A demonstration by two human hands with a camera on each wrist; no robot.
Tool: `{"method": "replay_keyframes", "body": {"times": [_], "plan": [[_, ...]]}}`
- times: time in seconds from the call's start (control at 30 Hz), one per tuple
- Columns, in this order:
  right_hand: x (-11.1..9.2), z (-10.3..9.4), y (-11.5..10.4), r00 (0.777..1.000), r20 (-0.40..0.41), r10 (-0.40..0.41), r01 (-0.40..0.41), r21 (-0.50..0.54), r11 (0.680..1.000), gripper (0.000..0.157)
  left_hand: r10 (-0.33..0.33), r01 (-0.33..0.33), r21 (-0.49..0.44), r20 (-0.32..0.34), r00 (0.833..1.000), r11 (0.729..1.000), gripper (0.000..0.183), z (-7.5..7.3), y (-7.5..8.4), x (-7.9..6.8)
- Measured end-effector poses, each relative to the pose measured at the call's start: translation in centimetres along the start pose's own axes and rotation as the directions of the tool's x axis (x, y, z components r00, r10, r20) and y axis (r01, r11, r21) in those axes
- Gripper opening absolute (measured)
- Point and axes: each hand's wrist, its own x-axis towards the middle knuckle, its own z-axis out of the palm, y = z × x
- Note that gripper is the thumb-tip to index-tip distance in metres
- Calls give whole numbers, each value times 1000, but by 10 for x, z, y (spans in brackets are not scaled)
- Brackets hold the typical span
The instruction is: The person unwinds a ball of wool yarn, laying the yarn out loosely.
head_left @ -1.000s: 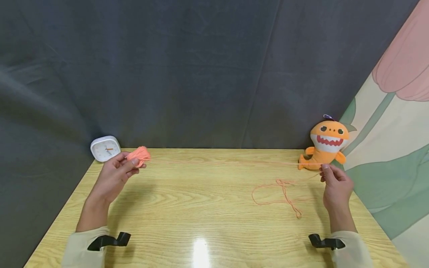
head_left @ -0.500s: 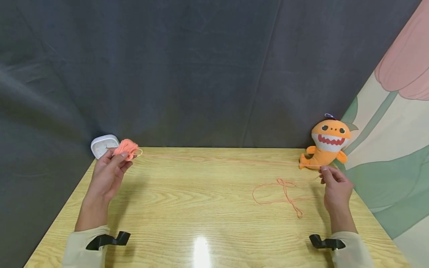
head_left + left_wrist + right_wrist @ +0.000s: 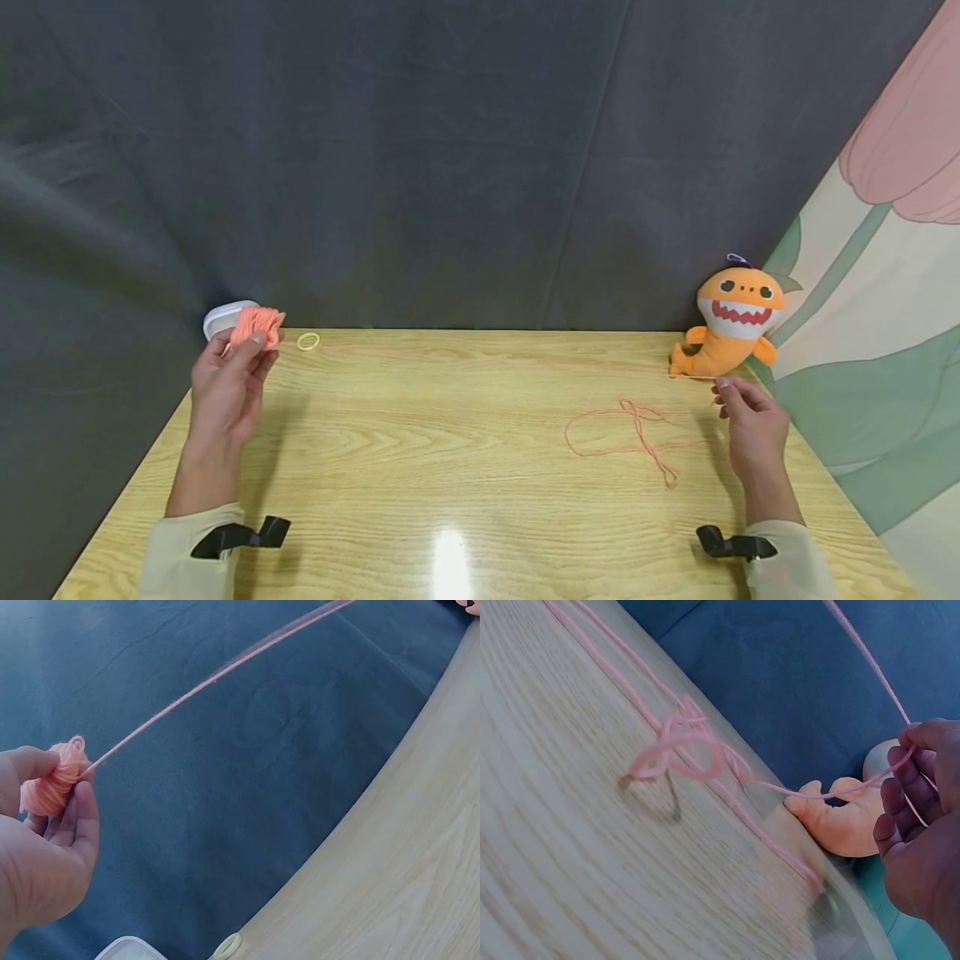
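Note:
My left hand (image 3: 228,387) pinches a small ball of coral-pink yarn (image 3: 257,326) between thumb and fingers, raised above the table's back left corner. From that ball a taut strand (image 3: 180,700) runs off to the right in the left wrist view. At the table's right side, my right hand (image 3: 753,421) pinches the strand between thumb and forefinger. Slack yarn (image 3: 821,796) trails from those fingers down to the tabletop. There a loose, looped tangle of yarn (image 3: 642,440) lies left of my right hand.
An orange shark plush toy (image 3: 738,321) stands in the back right corner, just beyond my right hand. A white clock (image 3: 221,317) is partly hidden behind the yarn ball. A yellow ring (image 3: 308,342) lies at the back edge of the wooden table (image 3: 450,467), before a dark curtain (image 3: 450,167).
My left hand has moved left and slightly up with the yarn ball, now covering much of the clock and uncovering the yellow ring. My right hand stays almost in place, still holding the strand.

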Motion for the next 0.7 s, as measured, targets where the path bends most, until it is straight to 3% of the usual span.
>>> {"method": "replay_keyframes", "body": {"times": [0.27,0.47,0.57,0.7], "plan": [[2,-7,1,999,28,39,-37,-60,997,10,-2,6,227,-16,1000,974,41,0,-3,0],[7,-16,7,993,97,64,-46,-177,983,11,5,3,253,-29,1000,967,35,-1,-3,0],[7,-19,12,977,202,65,7,-337,941,17,-11,9,271,7,1000,963,28,0,-6,-1],[5,-19,20,937,342,75,138,-558,818,34,-57,35,297,64,996,954,22,3,-13,-2]]}}
